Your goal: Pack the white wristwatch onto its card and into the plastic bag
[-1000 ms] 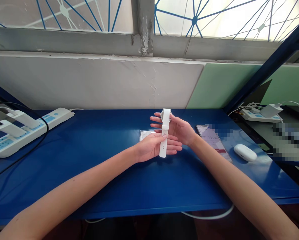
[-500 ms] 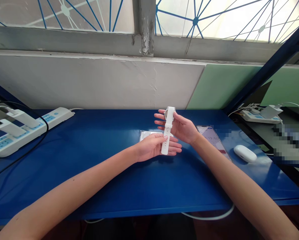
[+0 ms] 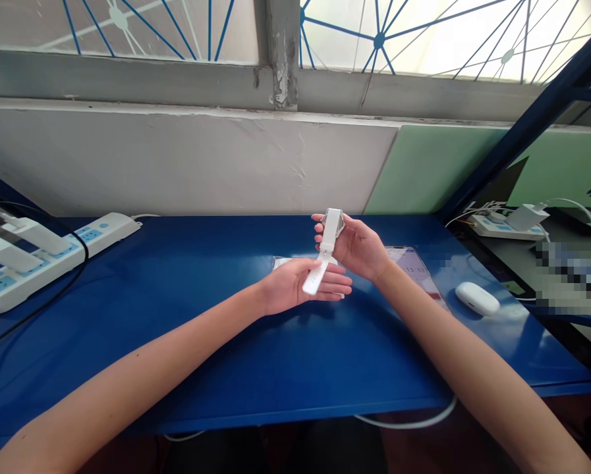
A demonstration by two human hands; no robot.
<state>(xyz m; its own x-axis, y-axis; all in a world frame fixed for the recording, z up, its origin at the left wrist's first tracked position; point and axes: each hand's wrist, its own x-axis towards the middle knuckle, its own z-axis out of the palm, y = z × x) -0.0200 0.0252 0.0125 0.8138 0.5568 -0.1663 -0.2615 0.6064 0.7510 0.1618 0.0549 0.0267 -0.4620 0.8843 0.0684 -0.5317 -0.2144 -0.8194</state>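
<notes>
A white watch (image 3: 331, 230) is held above a blue bench (image 3: 201, 368) near the center of the frame, shared between two bare hands. The right hand (image 3: 359, 249) has its grip closed around the watch's case, thumb on one side and curled fingers on the other. The left hand (image 3: 295, 286), palm up just below, pinches the strap (image 3: 315, 278) with the thumb near its holes, the other fingers stretched out beneath; the strap's loose end angles down toward the lower left across the palm. A pale packet (image 3: 279, 262) lies on the bench behind the left hand, partly hidden by it. At right of center, a phone (image 3: 416, 268) with digits on its lit screen lies partly behind the right forearm, and a white rounded case (image 3: 477, 298) sits just beside it. At the left edge of the frame, a white power strip (image 3: 108, 230) holds white plugs (image 3: 13, 255), with a black cable (image 3: 84, 253) looping across it. A second power strip (image 3: 503, 228) appears at right, below a green panel (image 3: 433, 164)
</notes>
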